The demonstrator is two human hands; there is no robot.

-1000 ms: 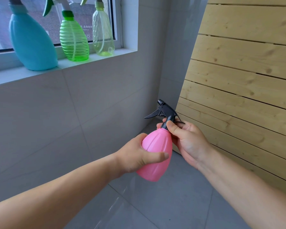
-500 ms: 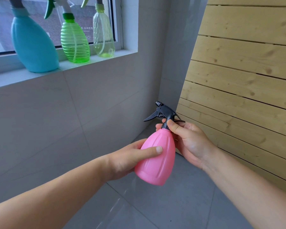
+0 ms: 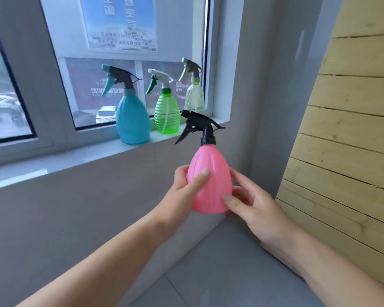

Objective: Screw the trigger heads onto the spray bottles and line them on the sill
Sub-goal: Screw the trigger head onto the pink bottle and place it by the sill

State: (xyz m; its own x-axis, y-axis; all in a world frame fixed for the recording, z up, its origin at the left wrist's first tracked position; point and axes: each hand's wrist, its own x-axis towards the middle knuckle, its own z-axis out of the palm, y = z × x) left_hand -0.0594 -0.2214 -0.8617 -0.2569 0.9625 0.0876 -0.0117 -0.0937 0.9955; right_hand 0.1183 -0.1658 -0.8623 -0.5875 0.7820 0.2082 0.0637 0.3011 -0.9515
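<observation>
A pink spray bottle (image 3: 211,173) with a black trigger head (image 3: 197,125) on its neck is upright in mid-air, just below the sill's level. My left hand (image 3: 184,189) grips its left side, thumb across the front. My right hand (image 3: 251,204) cups its lower right side and base. On the white window sill (image 3: 75,160) three bottles with trigger heads stand in a row: a blue one (image 3: 132,120), a ribbed green one (image 3: 166,111) and a clear yellowish one (image 3: 194,96) nearest the window's right frame.
The grey tiled wall (image 3: 87,218) drops below the sill to a grey floor (image 3: 231,273). A leaning wooden slat panel (image 3: 346,140) fills the right side. The window glass carries a printed poster (image 3: 120,23). Bare sill extends left of the blue bottle.
The pink bottle has risen from low near the floor to just under the sill and stands upright. My right hand left the trigger neck and now holds the bottle's base. The view tilted upward.
</observation>
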